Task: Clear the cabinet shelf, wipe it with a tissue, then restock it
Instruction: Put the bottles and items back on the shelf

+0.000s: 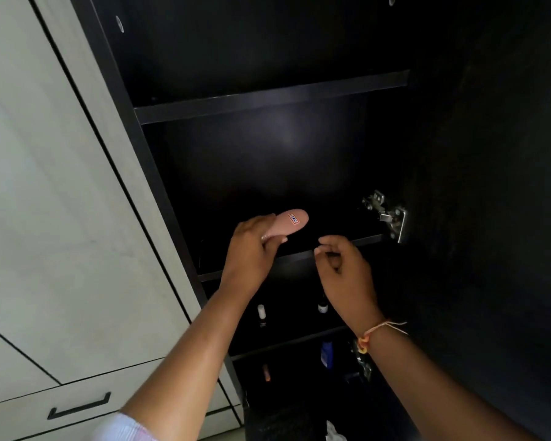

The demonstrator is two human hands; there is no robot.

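Note:
My left hand [252, 249] grips a pink oval object [290, 222] with a small red and blue label, holding it over the front edge of a dark cabinet shelf [299, 254]. My right hand [344, 272] hovers just right of it at the shelf edge, fingers loosely curled; whether it pinches anything is too dark to tell. The shelf surface behind my hands looks bare and black.
A higher black shelf [268, 100] runs across above. A metal hinge [388, 214] sits at the right side. Lower shelves hold small bottles [261, 315] and a blue container [326, 353]. White cupboard doors [61, 218] and a drawer handle [78, 405] lie left.

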